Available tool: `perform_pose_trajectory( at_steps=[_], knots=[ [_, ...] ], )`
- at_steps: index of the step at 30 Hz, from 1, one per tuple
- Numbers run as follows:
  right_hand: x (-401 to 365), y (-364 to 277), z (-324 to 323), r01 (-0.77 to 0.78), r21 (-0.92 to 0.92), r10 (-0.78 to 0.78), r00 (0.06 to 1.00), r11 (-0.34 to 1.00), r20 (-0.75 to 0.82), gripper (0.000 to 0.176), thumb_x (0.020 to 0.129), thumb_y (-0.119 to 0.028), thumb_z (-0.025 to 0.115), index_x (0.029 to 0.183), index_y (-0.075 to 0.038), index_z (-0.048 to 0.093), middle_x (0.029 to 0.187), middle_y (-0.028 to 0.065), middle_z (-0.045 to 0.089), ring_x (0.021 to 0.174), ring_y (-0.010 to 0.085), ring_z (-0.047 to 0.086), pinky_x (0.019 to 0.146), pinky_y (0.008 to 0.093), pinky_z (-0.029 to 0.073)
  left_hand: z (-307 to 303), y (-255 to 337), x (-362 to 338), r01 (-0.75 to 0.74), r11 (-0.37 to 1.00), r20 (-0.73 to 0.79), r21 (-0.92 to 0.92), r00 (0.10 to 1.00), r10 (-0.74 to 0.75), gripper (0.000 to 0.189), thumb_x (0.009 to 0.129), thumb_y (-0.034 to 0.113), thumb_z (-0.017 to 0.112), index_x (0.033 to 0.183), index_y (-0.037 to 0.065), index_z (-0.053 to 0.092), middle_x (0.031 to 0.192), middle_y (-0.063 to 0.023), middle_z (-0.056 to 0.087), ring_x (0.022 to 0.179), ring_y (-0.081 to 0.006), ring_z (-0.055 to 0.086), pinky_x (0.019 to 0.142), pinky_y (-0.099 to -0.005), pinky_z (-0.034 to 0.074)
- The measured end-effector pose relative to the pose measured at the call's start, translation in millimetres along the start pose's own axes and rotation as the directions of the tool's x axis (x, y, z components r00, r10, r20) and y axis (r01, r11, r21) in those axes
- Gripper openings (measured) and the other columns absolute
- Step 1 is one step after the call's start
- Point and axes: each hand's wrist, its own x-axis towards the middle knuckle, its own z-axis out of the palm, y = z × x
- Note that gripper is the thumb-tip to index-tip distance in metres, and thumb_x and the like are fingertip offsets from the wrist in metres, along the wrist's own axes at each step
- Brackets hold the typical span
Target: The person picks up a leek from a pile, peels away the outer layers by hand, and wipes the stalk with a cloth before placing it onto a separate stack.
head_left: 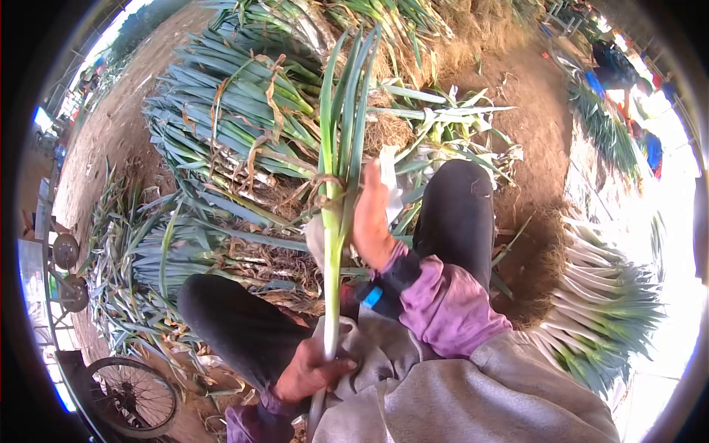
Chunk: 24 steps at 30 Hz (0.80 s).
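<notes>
Upright in front of my body stands a leek (333, 280), its white shank low and its green leaves fanning out at the top. My left hand (314, 371) is closed around the pale lower shank, close to my lap. Beside the upper part, where the leaves split and a dry brown leaf (329, 179) wraps across, my right hand (374, 221) lies with fingers stretched upward along the leek. A pale scrap (390, 171) shows just behind its fingertips. The leek's bottom end runs down past my left hand and is partly hidden.
Piled leeks (229, 111) with dry leaves and roots lie ahead and to the left. Trimmed leeks (598, 295) with white shanks are laid out at the right. My knees (459, 207) frame the work. A spoked wheel (133, 395) stands at lower left.
</notes>
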Motion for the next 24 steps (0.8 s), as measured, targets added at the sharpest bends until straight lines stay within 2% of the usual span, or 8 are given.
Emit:
perform_pose_trajectory(
  at_steps=[1,4,8,11,12,14,18,24],
  knots=[
    [-3,-32,-3,-0.155,0.108,0.152,0.988,0.982,0.03,0.059,0.099,-0.051,0.034,0.069,-0.001,0.043,0.056,0.0052,0.036,0.057,0.0153,0.032,0.053,0.0389,0.028,2,-3,-4,-0.02,0.999,-0.047,0.039,0.999,0.022,0.054,0.08,0.003,0.069,0.129,-0.002,0.046,0.079,-0.0053,0.065,0.056,-0.0078,0.055,0.049,-0.0227,0.044],
    [30,8,-12,0.043,-0.125,-0.049,0.997,0.991,-0.052,0.06,0.099,-0.053,0.032,0.067,-0.004,0.046,0.053,0.0041,0.04,0.051,0.0144,0.04,0.048,0.0379,0.032,-2,-26,-14,-0.151,0.957,-0.183,0.248,0.963,0.2,0.048,0.081,0.006,0.068,0.125,0.001,0.051,0.074,0.0002,0.059,0.056,-0.0035,0.05,0.049,-0.0203,0.04],
    [36,18,-20,-0.002,-0.052,0.008,0.994,0.999,0.111,0.061,0.099,-0.055,0.029,0.066,-0.007,0.049,0.055,0.0033,0.046,0.047,0.0149,0.048,0.041,0.0339,0.037,-7,11,-30,-0.032,0.999,-0.204,-0.014,0.979,0.028,0.044,0.079,0.004,0.068,0.12,-0.001,0.054,0.074,-0.0013,0.064,0.058,-0.0063,0.053,0.051,-0.0241,0.041],
    [22,34,-20,-0.355,0.289,0.34,0.935,0.889,0.103,0.059,0.094,-0.06,0.039,0.067,-0.009,0.049,0.052,-0.0006,0.042,0.043,0.0124,0.044,0.039,0.0301,0.037,-11,7,-28,-0.007,0.955,-0.278,0.295,0.956,0.092,0.05,0.075,0.005,0.071,0.12,-0.006,0.051,0.071,-0.0085,0.065,0.054,-0.0123,0.054,0.05,-0.0297,0.044],
    [11,39,-18,-0.432,0.307,0.419,0.901,0.848,0.111,0.059,0.093,-0.062,0.041,0.068,-0.008,0.049,0.051,-0.0013,0.04,0.043,0.0122,0.044,0.04,0.0296,0.036,-16,-23,-17,-0.227,0.771,-0.267,0.595,0.849,0.456,0.057,0.074,0.006,0.071,0.124,-0.008,0.045,0.066,-0.0159,0.061,0.049,-0.0252,0.058,0.048,-0.0371,0.045],
    [-9,38,-6,-0.451,0.262,0.438,0.892,0.853,0.109,0.06,0.09,-0.064,0.045,0.068,-0.008,0.05,0.049,-0.0027,0.035,0.043,0.0117,0.043,0.04,0.0284,0.035,-18,-35,-18,-0.07,0.578,-0.31,0.813,0.789,0.531,0.058,0.075,0.007,0.069,0.125,-0.008,0.043,0.064,-0.0191,0.059,0.051,-0.0332,0.059,0.049,-0.0411,0.046],
    [-28,29,-11,0.1,-0.101,-0.084,0.986,0.99,0.147,0.05,0.095,-0.05,0.047,0.09,-0.001,0.048,0.063,0.0043,0.05,0.047,0.0143,0.047,0.044,0.0322,0.04,-27,-21,-21,0.127,0.437,-0.379,0.891,0.737,0.559,0.062,0.077,0.001,0.066,0.131,-0.004,0.037,0.073,-0.0228,0.061,0.062,-0.0426,0.061,0.051,-0.0442,0.046],
    [-21,24,-11,0.239,-0.255,-0.206,0.967,0.937,0.151,0.023,0.093,-0.021,0.058,0.085,0.0,0.053,0.065,0.0051,0.05,0.058,0.0132,0.047,0.054,0.0315,0.04,-32,-10,-27,0.141,0.426,-0.377,0.894,0.75,0.543,0.054,0.075,0.002,0.067,0.124,-0.004,0.044,0.073,-0.0214,0.061,0.059,-0.0404,0.06,0.051,-0.0435,0.045]
  ],
)
